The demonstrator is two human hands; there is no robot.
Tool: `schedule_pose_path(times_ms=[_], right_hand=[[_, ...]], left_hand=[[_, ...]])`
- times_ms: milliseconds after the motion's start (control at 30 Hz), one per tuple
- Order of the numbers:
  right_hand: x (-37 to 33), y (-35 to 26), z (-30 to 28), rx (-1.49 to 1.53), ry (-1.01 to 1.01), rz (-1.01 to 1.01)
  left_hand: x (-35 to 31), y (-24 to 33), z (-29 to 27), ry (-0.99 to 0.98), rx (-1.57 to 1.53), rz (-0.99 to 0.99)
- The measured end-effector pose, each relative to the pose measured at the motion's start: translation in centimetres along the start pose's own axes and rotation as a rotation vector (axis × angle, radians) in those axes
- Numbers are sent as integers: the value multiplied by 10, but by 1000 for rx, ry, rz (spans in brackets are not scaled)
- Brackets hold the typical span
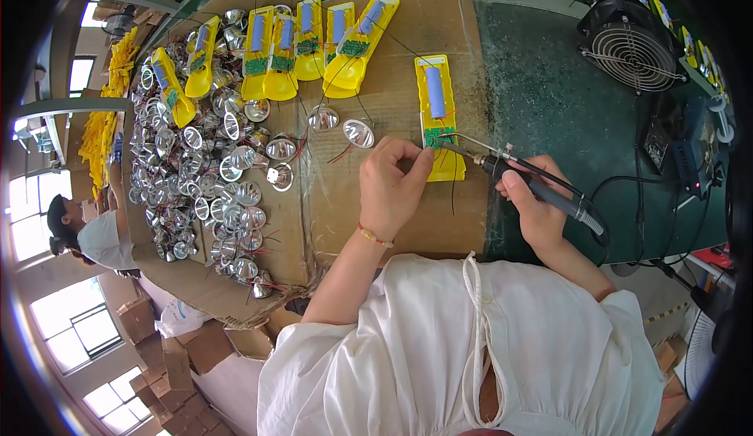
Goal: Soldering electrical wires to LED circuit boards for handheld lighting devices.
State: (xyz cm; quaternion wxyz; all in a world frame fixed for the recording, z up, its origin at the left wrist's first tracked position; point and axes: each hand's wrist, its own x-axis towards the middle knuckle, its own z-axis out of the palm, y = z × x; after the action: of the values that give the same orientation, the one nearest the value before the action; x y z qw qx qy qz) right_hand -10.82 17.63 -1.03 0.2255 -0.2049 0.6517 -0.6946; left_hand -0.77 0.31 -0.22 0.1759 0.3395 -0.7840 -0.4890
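Observation:
A yellow plastic housing [457, 171] lies on the cardboard in front of me. It holds a blue cylindrical battery [435, 92] and, below that, a green circuit board [432, 137] with thin wires. My right hand [537, 205] grips a soldering iron [562, 198] with a thin metal tube fixed alongside. The iron's tip is at the board, but whether it touches is too small to tell. By the board's lower left edge, my left hand [394, 183] has thumb and forefinger pinched together; what is between them is hidden. Two loose silver reflector cups [358, 132] lie beyond this hand.
Many reflector cups [196, 177] with wires are heaped on the left. Several yellow housings with batteries [284, 48] lie along the far side. A black fan with a wire guard [637, 56] and a soldering station [690, 165] stand right, cables trailing nearby. Another person [102, 236] is at far left.

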Motion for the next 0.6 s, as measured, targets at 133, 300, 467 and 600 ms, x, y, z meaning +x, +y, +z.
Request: schedule_pose_path(times_ms=[133,300,467,600], right_hand=[[-3,-6,-2,136,67,3],[-4,-7,-11,76,81,-71],[-2,0,-30,37,146,-82],[-2,0,-60,-82,222,-137]], left_hand=[[1,0,0,6,0,5],[3,4,-2,-10,2,-4],[4,4,1,70,-90,-36],[13,15,-9,-143,352,-81]])
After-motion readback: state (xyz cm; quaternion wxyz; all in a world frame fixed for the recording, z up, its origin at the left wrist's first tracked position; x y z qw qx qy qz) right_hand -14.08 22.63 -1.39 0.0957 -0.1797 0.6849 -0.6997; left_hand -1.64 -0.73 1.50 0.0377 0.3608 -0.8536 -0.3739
